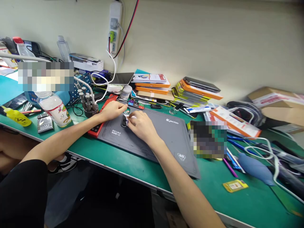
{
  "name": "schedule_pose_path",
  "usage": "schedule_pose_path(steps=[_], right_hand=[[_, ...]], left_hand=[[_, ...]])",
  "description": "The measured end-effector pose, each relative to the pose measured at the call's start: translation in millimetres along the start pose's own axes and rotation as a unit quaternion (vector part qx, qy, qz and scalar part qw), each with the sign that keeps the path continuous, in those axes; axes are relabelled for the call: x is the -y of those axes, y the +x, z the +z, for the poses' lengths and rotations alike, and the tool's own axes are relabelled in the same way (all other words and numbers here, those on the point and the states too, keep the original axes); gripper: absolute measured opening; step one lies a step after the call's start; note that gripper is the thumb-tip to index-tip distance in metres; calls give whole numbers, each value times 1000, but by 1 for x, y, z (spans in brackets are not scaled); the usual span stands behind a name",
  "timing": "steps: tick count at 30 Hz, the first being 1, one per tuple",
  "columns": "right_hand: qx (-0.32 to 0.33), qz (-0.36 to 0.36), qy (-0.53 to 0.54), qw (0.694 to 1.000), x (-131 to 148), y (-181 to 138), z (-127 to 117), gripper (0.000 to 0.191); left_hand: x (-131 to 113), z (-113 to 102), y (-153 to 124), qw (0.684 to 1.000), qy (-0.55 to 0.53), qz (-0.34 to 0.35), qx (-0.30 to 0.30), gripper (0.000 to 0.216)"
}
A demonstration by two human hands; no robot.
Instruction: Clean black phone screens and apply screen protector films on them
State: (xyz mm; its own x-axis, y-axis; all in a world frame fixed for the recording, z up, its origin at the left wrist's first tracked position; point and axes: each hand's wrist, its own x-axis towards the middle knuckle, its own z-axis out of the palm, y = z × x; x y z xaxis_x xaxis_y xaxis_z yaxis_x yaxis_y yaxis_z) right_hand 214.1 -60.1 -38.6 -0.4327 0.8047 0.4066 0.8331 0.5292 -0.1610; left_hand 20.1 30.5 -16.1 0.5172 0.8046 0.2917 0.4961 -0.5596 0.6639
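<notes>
My right hand (142,126) pinches a small white wipe (127,117), with fingers bent over a small black phone-like device (123,122) on the grey work mat (163,133). The device is partly hidden under those fingers. My left hand (114,110) is closed and rests just left of it, over the mat's upper left part. Whatever lies in its fingers, if anything, is hidden. Beneath that wrist runs a red unit with dark buttons (95,129) along the mat's left edge.
Left of the mat stand a screwdriver holder (89,104) and a plastic bottle (55,109). Stacked orange-edged boxes (152,84) line the wall. To the right lie a blue air blower (255,167), a yellow packet (235,186) and tangled cables. A power strip (116,27) hangs above.
</notes>
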Motion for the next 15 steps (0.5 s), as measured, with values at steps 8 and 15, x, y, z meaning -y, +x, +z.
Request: schedule_pose_path(steps=[8,15], right_hand=[[-18,-16,-7,1000,-1,-4,7,25],[-22,-63,18,998,8,-8,9,31]], left_hand=[[-1,0,0,1000,9,21,7,52],[1,0,0,1000,11,20,5,51]])
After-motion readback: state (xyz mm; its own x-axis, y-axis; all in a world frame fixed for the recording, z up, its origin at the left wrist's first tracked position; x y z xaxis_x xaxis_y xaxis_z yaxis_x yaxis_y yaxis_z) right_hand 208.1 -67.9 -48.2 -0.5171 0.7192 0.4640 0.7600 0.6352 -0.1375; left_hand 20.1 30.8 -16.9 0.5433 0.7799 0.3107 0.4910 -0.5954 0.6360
